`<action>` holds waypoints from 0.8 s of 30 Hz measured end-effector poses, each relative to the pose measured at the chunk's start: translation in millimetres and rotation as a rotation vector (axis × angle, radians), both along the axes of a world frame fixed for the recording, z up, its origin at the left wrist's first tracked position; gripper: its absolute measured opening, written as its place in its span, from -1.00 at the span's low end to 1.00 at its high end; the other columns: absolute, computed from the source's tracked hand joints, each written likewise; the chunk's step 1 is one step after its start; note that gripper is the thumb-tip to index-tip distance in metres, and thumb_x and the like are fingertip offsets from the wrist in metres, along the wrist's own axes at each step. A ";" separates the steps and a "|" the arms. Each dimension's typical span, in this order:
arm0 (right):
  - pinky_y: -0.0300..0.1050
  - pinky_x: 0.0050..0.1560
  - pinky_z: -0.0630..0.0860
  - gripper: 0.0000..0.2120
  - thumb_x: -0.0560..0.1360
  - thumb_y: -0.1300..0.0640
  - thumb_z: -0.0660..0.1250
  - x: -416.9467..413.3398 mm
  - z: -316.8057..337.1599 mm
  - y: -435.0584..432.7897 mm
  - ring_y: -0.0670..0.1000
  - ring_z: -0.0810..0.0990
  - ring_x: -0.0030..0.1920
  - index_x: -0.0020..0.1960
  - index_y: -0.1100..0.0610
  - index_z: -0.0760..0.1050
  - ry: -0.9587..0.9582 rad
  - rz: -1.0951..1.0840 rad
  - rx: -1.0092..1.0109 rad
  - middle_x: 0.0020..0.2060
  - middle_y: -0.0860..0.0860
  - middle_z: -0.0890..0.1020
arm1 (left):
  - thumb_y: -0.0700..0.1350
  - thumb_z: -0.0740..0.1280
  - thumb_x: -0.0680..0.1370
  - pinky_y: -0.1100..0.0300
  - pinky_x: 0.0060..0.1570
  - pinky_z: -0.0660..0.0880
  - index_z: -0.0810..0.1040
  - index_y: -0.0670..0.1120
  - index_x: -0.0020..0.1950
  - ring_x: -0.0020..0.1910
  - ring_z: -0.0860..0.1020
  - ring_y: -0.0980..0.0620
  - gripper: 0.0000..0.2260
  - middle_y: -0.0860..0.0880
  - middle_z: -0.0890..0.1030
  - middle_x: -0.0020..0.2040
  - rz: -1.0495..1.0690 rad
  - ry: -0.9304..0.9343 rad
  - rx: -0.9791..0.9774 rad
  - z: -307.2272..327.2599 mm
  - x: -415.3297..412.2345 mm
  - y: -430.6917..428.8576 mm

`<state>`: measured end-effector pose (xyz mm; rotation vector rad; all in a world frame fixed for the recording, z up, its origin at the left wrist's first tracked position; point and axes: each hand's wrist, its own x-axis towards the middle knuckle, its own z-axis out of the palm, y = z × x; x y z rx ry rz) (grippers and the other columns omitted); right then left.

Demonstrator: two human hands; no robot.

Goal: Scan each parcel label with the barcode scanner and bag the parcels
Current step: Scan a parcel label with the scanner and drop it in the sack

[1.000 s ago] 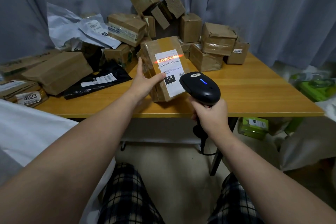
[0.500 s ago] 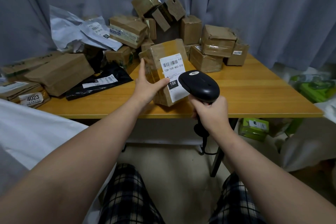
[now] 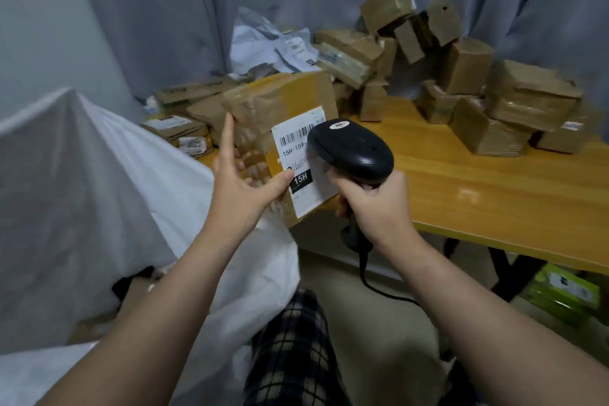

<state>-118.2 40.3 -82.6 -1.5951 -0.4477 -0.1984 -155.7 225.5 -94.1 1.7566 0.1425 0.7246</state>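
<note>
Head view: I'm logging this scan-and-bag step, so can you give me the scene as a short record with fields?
held parcel: brown taped box, lifted off the table, white label facing the camera
label: barcode and black "15H" patch visible
left hand: grips the box, thumb on the label
right hand: closed on the grip of the black barcode scanner
scanner: head partly covers the label
white bag: lower left, below the box
table: more parcels piled at the back
</note>
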 end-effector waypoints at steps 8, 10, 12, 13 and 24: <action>0.01 -0.24 0.62 -0.83 0.38 0.03 0.49 -26.6 -42.9 126.0 -0.04 0.62 -0.38 -0.21 0.12 0.59 0.129 0.294 -0.269 -0.48 -0.10 0.59 | 0.12 0.60 0.24 0.01 0.35 0.36 0.00 0.27 0.52 0.31 0.37 -0.01 0.04 -0.11 0.23 0.37 0.448 0.284 0.302 -40.8 -106.1 111.5; 0.14 -0.19 0.63 -0.80 0.37 0.03 0.49 -29.0 -54.5 140.3 0.05 0.65 -0.28 -0.12 0.14 0.61 0.124 0.302 -0.333 -0.38 0.00 0.64 | 0.12 0.59 0.25 0.01 0.31 0.36 0.02 0.21 0.54 0.26 0.36 -0.12 0.03 -0.19 0.27 0.31 0.527 0.457 0.506 -48.2 -120.0 129.8; 0.07 -0.17 0.62 -0.86 0.41 0.07 0.48 -30.4 -65.6 151.0 0.02 0.64 -0.25 -0.16 0.13 0.59 0.130 0.331 -0.403 -0.38 0.02 0.63 | 0.14 0.57 0.28 -0.08 0.25 0.37 0.03 0.20 0.54 0.23 0.35 -0.25 -0.01 -0.24 0.29 0.28 0.582 0.657 0.654 -54.3 -129.2 144.7; -0.03 -0.19 0.59 -0.87 0.42 0.05 0.47 -31.1 -69.2 155.5 -0.03 0.63 -0.26 -0.20 0.07 0.57 0.136 0.346 -0.443 -0.40 -0.02 0.61 | 0.16 0.55 0.29 -0.10 0.21 0.38 0.02 0.20 0.54 0.20 0.35 -0.28 -0.03 -0.24 0.29 0.26 0.598 0.757 0.700 -57.9 -130.2 150.8; -0.08 -0.24 0.48 -0.83 0.48 0.01 0.37 2.8 -112.0 192.2 -0.02 0.53 -0.32 -0.19 0.08 0.47 0.146 0.270 -0.748 -0.36 -0.03 0.55 | 0.27 0.35 0.43 -0.12 0.28 0.27 -0.03 0.16 0.56 0.30 0.29 -0.27 -0.17 -0.24 0.25 0.34 0.358 1.157 0.914 -129.0 -33.0 203.3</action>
